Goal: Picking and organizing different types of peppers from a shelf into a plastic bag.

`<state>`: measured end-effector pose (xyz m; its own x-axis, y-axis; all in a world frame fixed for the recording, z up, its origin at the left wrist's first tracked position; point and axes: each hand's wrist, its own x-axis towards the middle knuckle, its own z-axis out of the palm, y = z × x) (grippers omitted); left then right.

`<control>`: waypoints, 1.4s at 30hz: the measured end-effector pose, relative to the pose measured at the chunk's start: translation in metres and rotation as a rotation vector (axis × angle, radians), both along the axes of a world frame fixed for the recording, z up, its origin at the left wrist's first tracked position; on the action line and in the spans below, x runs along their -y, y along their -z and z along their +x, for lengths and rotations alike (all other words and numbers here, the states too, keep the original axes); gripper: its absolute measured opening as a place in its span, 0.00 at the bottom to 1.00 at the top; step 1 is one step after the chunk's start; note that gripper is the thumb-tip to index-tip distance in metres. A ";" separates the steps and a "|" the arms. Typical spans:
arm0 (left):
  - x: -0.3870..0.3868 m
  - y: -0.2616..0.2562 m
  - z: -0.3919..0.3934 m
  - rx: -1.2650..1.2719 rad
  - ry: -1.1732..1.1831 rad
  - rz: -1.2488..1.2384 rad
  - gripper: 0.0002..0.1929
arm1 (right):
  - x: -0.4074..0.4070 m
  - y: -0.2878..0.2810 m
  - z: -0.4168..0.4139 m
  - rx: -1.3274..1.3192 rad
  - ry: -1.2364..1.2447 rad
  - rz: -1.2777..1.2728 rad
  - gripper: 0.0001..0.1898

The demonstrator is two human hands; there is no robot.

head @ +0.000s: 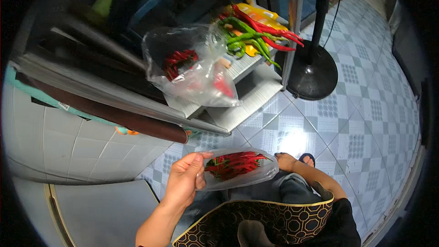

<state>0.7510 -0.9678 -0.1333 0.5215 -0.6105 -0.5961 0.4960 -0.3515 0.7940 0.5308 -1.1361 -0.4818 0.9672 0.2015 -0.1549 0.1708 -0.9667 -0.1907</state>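
Observation:
My left hand (187, 175) pinches the left edge of a clear plastic bag (267, 175), held open over my lap. Red chili peppers (236, 164) with green stems lie inside it. At the bag's right end is my right hand (286, 162); its fingers are partly hidden, and it seems to hold the rim. In front of me, another clear plastic bag (205, 92) with red chilies (178, 63) rests on a metal rack's shelf. Beyond it, long green peppers (245, 36) and long red peppers (274, 32) lie on yellow packaging (257, 12).
The metal rack (240, 68) has upright posts and a lower shelf. A round black stand base (312, 72) stands on the tiled floor (343, 109) to its right. A brown roll (151, 128) lies along the rack's near side. A pale cabinet-like surface (103, 209) is at lower left.

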 end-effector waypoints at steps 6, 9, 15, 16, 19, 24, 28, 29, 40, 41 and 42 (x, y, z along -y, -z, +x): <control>0.003 -0.001 -0.002 0.021 0.007 -0.078 0.12 | 0.040 -0.094 0.019 0.312 0.945 0.751 0.07; 0.001 -0.001 -0.001 0.053 -0.007 -0.104 0.13 | 0.040 -0.193 0.045 0.696 0.916 1.146 0.05; -0.001 0.001 0.000 0.000 0.028 -0.352 0.13 | -0.027 -0.328 0.083 0.361 0.135 0.736 0.06; 0.000 0.000 -0.002 -0.006 -0.004 -0.358 0.12 | -0.030 -0.332 0.085 0.368 0.134 0.712 0.06; 0.002 -0.001 -0.005 0.018 -0.046 -0.390 0.11 | -0.030 -0.349 0.097 0.357 0.116 0.390 0.06; -0.004 -0.003 -0.009 -0.040 -0.117 -0.363 0.12 | -0.002 -0.397 0.147 0.470 0.188 0.649 0.08; -0.003 -0.003 -0.002 -0.100 -0.138 -0.394 0.11 | -0.026 -0.383 0.139 0.132 -0.036 0.430 0.08; -0.002 -0.002 0.000 -0.107 -0.145 -0.398 0.11 | -0.027 -0.376 0.135 0.123 -0.040 0.427 0.08; -0.002 -0.003 0.004 -0.031 -0.101 -0.355 0.12 | 0.018 -0.401 0.187 1.206 0.244 -0.259 0.08; 0.000 -0.001 0.003 -0.031 -0.090 -0.355 0.12 | 0.034 -0.393 0.195 1.207 0.254 -0.266 0.08; 0.002 -0.001 0.000 -0.039 -0.076 -0.359 0.12 | 0.052 -0.385 0.202 0.935 0.166 -0.420 0.09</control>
<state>0.7512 -0.9700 -0.1319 0.5543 -0.7448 -0.3715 0.5427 -0.0150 0.8398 0.7328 -1.1885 -0.0969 0.7478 0.1584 0.6447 -0.0636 -0.9496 0.3070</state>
